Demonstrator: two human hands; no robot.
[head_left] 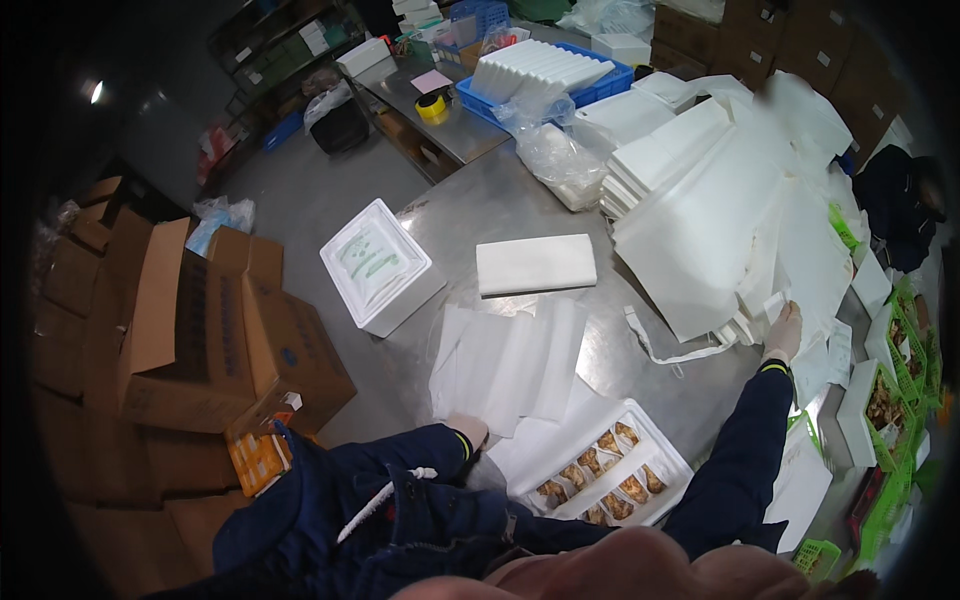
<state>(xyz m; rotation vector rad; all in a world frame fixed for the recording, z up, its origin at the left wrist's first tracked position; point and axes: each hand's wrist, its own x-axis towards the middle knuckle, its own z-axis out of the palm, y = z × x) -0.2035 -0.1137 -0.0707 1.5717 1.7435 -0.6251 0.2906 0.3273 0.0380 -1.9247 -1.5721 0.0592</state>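
Observation:
My left hand (468, 430) rests at the edge of loose white sheets (500, 355), beside a white foam box (672, 468); its fingers are hidden. Rows of knobbly brown-yellow pieces (632, 488) lie in that box, with a white strip (612, 478) across them. Another white sheet (545, 430) hangs over the box's far left part. Out to the right, my right hand (785, 332) reaches to small white pieces (770, 305) beside a big pile of white sheets (700, 225). Its fingers look closed there, but what they hold is unclear.
A lidded white foam box (378, 255) and a folded white stack (536, 264) stand on the metal table (465, 215). Cardboard cartons (200, 330) crowd the left. Green crates (900, 350) line the right, near another person (895, 205). A blue crate (620, 82) holds foam lids behind.

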